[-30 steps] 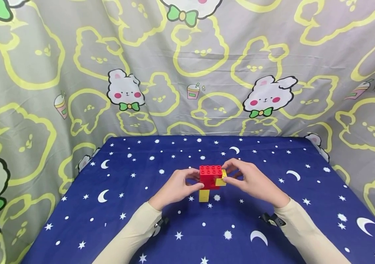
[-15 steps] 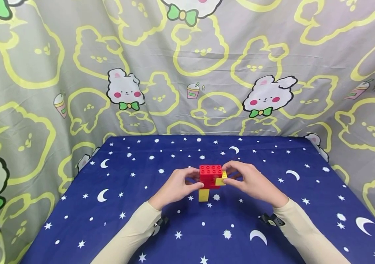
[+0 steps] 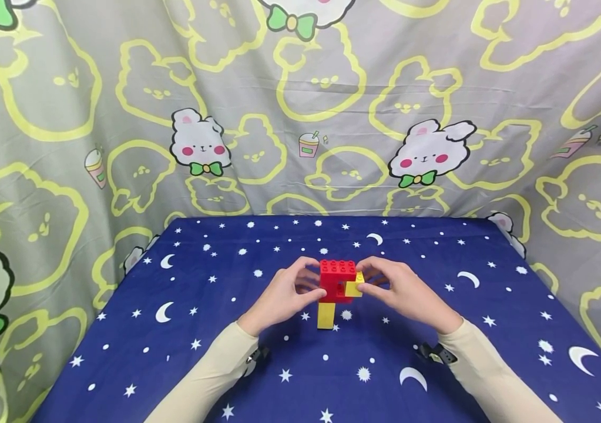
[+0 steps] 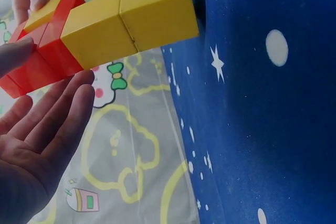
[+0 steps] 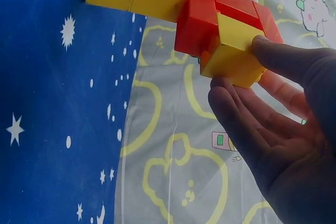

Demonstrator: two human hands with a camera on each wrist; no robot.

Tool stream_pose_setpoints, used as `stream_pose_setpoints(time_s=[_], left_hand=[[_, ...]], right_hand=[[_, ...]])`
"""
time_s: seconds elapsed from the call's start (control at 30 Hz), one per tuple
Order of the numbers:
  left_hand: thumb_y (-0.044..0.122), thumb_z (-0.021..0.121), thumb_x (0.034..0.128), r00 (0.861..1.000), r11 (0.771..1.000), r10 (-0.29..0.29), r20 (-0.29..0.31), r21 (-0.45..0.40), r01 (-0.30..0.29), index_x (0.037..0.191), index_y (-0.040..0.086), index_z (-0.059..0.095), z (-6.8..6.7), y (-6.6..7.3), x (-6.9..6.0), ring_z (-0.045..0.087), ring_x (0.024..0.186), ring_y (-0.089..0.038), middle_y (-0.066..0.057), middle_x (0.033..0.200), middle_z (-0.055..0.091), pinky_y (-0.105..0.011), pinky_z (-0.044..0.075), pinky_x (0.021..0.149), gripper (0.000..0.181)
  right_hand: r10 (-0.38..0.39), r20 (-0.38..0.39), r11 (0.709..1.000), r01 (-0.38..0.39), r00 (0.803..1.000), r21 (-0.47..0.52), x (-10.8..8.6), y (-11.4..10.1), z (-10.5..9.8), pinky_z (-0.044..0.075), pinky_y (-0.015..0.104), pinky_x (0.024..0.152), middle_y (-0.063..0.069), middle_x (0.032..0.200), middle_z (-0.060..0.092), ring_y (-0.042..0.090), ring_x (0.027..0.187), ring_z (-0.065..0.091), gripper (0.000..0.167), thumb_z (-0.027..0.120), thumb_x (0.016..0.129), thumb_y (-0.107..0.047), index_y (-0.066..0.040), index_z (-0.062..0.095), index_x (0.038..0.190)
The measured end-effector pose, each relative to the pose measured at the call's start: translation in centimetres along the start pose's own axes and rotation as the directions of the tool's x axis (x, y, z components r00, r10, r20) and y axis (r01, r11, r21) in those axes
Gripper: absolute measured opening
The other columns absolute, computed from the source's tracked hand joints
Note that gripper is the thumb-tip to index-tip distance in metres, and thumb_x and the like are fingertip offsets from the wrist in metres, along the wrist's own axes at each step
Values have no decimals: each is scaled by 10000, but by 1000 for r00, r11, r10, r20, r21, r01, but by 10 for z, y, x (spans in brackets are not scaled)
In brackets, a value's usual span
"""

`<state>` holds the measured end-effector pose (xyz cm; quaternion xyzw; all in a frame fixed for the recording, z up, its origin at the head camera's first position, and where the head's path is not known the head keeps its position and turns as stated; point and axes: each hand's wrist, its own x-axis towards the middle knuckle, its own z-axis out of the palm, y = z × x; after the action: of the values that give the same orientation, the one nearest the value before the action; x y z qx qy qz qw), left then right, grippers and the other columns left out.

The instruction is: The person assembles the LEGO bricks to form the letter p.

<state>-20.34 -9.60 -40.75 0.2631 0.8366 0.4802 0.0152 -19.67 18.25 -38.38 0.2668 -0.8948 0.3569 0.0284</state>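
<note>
In the head view, red studded toy bricks (image 3: 337, 268) form the upper part of a small build. Below their left end stands a column of yellow bricks (image 4: 126, 19), two joined end to end in the left wrist view. My left hand (image 3: 285, 296) grips the red bricks from the left, thumb on the near side, other fingers spread around the far side. A smaller yellow brick (image 5: 235, 51) sticks out from the red part at the right. My right hand (image 3: 405, 289) pinches that brick between thumb and fingertips. The far sides of the build are hidden.
The build stands over a table with a dark blue star-and-moon cloth (image 3: 215, 364). Behind it hangs a grey curtain (image 3: 258, 76) with yellow cartoon outlines. Each wrist carries a black strap (image 3: 437, 352).
The left hand's upper fingers have lifted and spread a little. The red top sits slightly higher, and more of the yellow column shows below. The right hand has hardly moved.
</note>
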Motion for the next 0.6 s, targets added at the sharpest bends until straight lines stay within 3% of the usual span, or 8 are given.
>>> stream_pose_setpoints(time_s=[0.33, 0.6], left_hand=[[218, 790, 916, 999, 999, -34, 3, -25, 34, 1311, 161, 516, -1, 3, -1, 747, 994, -170, -53, 1162, 746, -311, 607, 862, 484], [278, 761, 941, 1000, 1000, -24, 19, 15, 24, 1328, 120, 517, 0, -1, -1, 753, 980, -201, -95, 1160, 749, -345, 611, 866, 484]], right_hand=[[15, 0, 1000, -15, 1000, 13, 0, -2, 0, 603, 363, 888, -42, 1160, 708, 99, 978, 703, 368, 780, 920, -314, -202, 657, 1248], [22, 11, 999, -23, 1000, 47, 0, 1, 2, 601, 355, 896, -21, 1191, 700, 106, 985, 710, 364, 757, 941, -296, -187, 647, 1270]])
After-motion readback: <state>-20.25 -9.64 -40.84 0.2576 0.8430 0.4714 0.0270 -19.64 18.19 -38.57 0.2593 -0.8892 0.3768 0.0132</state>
